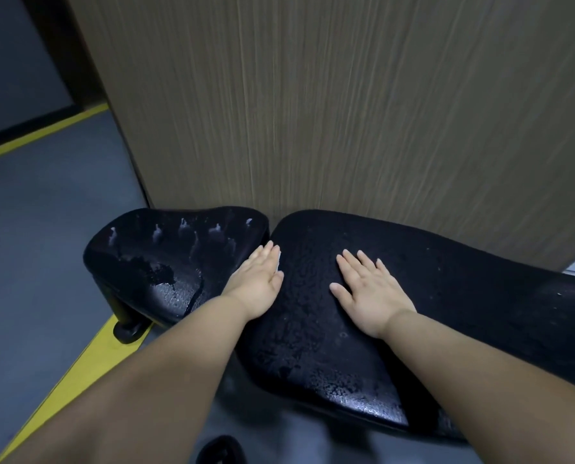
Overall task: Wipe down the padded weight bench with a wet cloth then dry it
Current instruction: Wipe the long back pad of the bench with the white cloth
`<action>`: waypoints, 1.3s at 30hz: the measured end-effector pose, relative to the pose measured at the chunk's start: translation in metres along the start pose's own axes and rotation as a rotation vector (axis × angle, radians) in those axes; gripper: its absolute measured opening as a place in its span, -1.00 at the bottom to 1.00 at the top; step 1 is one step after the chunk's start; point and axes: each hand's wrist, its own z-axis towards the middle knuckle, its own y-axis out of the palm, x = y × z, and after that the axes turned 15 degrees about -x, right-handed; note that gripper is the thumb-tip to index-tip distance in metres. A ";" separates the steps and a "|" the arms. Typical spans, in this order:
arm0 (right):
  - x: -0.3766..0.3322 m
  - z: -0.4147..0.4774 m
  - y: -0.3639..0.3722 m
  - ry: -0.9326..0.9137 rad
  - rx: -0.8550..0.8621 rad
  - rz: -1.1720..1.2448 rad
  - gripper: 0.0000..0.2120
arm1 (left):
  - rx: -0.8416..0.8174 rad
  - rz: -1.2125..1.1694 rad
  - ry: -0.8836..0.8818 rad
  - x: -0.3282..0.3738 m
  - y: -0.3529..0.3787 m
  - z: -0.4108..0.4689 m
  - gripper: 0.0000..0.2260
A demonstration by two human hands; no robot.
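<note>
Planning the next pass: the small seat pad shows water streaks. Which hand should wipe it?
Left. The left hand lies beside the seat pad, a sliver of white cloth under its fingers. The right hand lies flat on the long pad, no cloth visible.
</note>
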 end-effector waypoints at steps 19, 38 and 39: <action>-0.021 -0.052 0.014 -0.062 -0.051 -0.003 -0.42 | 0.080 -0.170 0.002 -0.003 0.056 -0.089 -0.50; -0.025 -0.070 0.027 -0.104 -0.013 -0.009 -0.44 | 0.140 -0.396 -0.020 0.010 0.068 -0.108 -0.49; -0.025 -0.070 0.027 -0.102 -0.016 -0.008 -0.44 | 0.142 -0.405 -0.026 0.016 0.073 -0.114 -0.48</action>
